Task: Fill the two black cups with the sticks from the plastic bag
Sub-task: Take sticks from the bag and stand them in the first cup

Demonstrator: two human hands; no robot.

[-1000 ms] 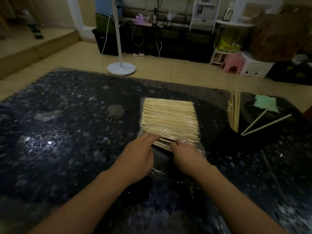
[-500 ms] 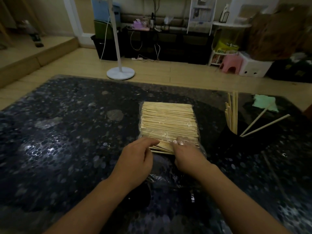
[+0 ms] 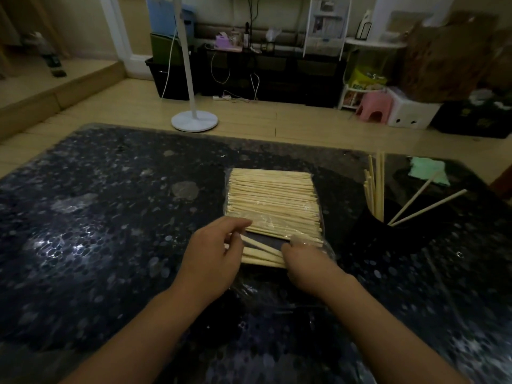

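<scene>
Both hands, left [image 3: 213, 259] and right [image 3: 307, 261], apparently pinch thin pale sticks [image 3: 263, 252] from crinkly clear bag [image 3: 328, 252].

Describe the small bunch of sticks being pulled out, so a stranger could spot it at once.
Start at the dark speckled table and find the plastic bag of pale sticks at its middle. Just nearer lies a small bunch of sticks, between the left hand and right hand, separated from the pack.

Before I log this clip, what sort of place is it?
Most likely a home living room: a dark low table, a white fan stand on wood floor, a pink stool and a cluttered cabinet along the wall.
</scene>
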